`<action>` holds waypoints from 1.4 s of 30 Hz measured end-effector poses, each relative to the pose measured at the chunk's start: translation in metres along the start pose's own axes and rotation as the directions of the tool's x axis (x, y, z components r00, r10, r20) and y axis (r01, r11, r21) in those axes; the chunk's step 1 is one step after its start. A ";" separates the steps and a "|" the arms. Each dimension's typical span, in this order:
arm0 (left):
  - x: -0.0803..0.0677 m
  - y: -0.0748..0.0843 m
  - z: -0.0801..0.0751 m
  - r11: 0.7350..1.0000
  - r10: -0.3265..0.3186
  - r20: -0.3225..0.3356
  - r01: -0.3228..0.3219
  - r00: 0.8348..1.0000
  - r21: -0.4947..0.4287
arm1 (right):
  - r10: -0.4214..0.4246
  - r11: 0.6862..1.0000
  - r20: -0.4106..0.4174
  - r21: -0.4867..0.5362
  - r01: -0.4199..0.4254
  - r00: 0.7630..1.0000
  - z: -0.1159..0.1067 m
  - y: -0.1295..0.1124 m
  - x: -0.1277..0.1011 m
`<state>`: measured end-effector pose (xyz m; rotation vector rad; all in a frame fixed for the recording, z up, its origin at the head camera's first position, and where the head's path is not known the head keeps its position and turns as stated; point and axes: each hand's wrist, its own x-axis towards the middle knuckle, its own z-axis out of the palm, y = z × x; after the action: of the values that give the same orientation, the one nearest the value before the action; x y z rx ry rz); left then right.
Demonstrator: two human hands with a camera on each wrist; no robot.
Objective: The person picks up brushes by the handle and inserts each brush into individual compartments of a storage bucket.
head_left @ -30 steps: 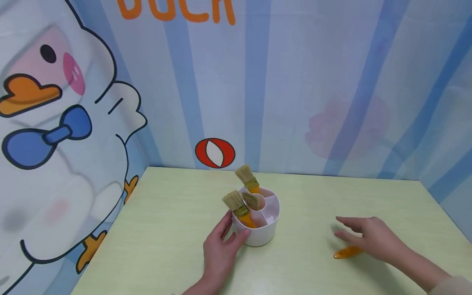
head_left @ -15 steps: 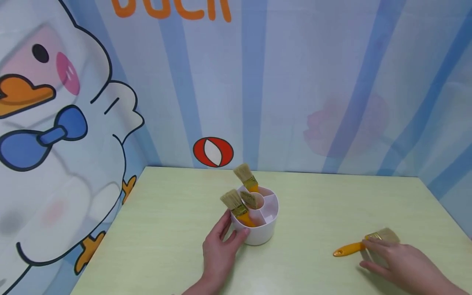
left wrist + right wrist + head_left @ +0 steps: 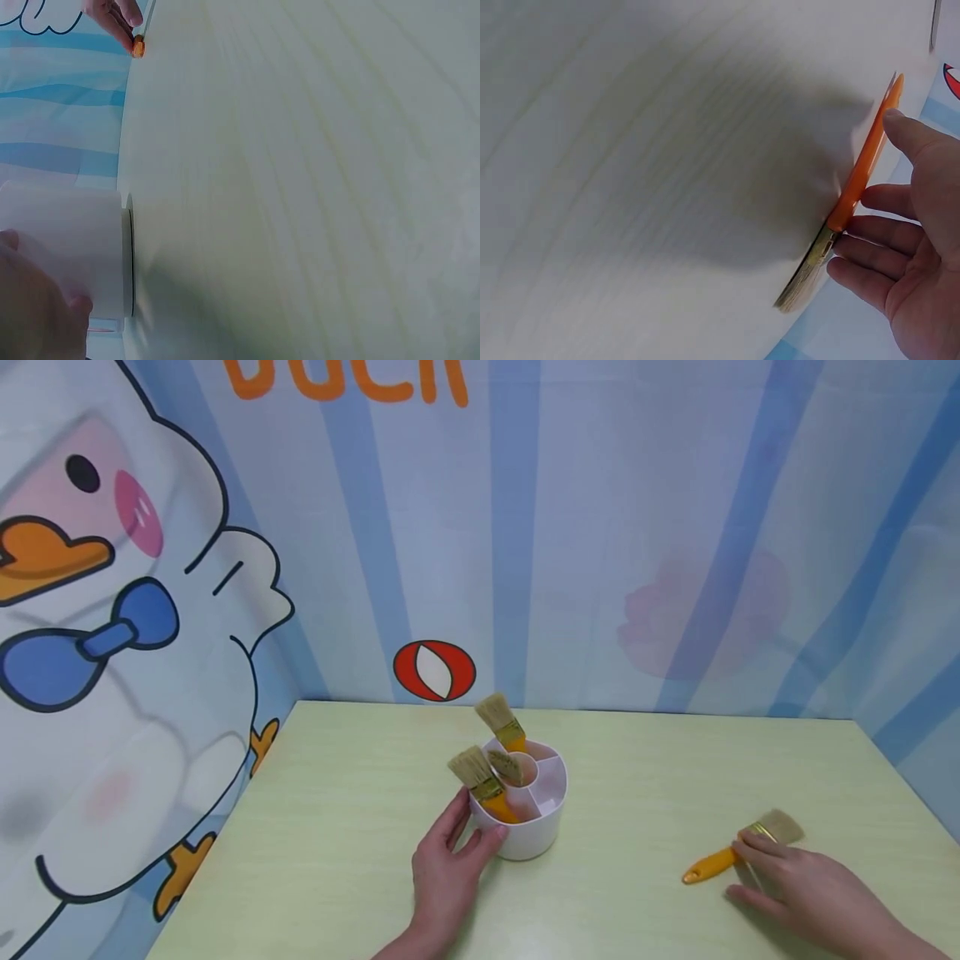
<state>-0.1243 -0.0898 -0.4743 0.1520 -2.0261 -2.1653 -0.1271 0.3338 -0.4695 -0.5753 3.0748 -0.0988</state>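
Observation:
My left hand [image 3: 447, 881] grips the side of a white round divided cup [image 3: 534, 841], with the thumb at the front and fingers around the left wall. Bristle-up in the cup stand a front paintbrush [image 3: 474, 768], a back paintbrush [image 3: 497, 716] and a third one [image 3: 507, 767] at the centre ring. On the right of the table lies another paintbrush [image 3: 708, 866] with an orange handle and pale bristles. Fairly straight fingers of my right hand [image 3: 813, 887] touch it near its metal band. In the right wrist view, its handle [image 3: 862, 169] runs beside the fingers and thumb.
A pale wood-grain table [image 3: 337, 827] carries everything. Behind it hangs a blue striped cloth [image 3: 577, 568] with a printed duck [image 3: 142, 743] at the left and a red-and-white oval [image 3: 435, 670] above the table's back edge.
My right hand has moved from over the loose paintbrush to its right side, uncovering the bristles, and the brush has turned slightly. The left hand and cup hold still.

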 end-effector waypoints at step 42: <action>0.004 -0.006 0.000 0.999 -0.016 0.002 0.016 1.000 -0.044 | -0.377 0.916 -0.166 0.078 0.394 0.911 0.000 -0.023 0.075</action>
<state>-0.1281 -0.0902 -0.4798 0.1615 -1.9831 -2.2185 -0.1886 0.2858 -0.4685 -1.2139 3.0161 -0.3252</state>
